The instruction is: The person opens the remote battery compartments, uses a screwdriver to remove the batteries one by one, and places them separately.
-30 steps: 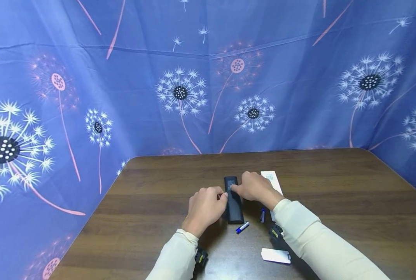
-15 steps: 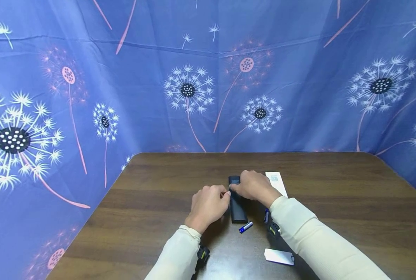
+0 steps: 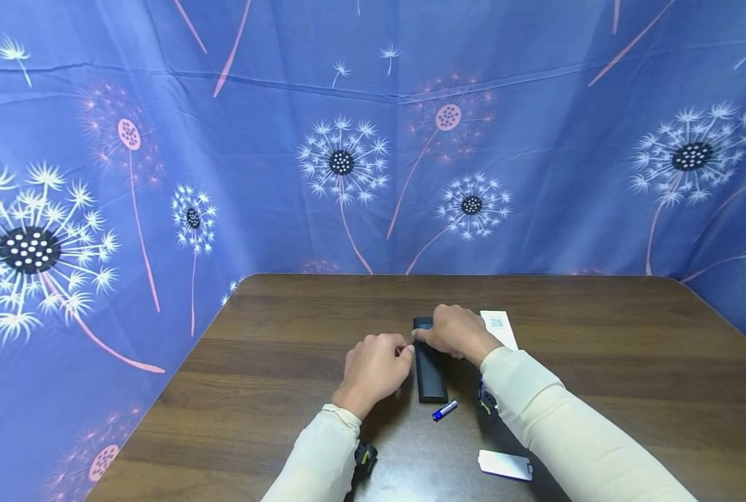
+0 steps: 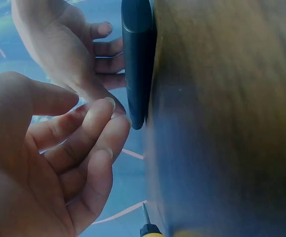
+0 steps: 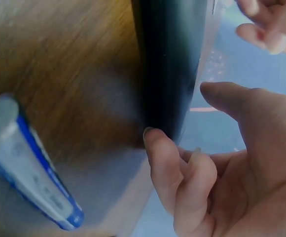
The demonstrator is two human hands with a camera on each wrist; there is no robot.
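Observation:
A black oblong device (image 3: 431, 376), shaped like a remote control, lies lengthwise on the table. My right hand (image 3: 461, 333) holds its far part, thumb across the top and fingers at the right side. Beside its left edge is my left hand (image 3: 376, 366), its fingers loosely curled with nothing between them. In the left wrist view, the left fingertips (image 4: 106, 116) come right up to the device's side. A blue and silver battery (image 3: 445, 410) lies at the device's near end. The right wrist view shows a battery (image 5: 32, 158) close to the right hand.
A white flat cover (image 3: 505, 465) with small tabs lies nearer me, left of the right sleeve. Beyond the right wrist is a white piece (image 3: 498, 329) with a printed code, partly hidden. Blue dandelion-print cloth (image 3: 254, 174) hangs behind the brown table (image 3: 272, 390).
The head view has shifted slightly, so the scene sits farther right. My right thumb has stayed on the device, and the second battery has passed out of sight behind the right wrist.

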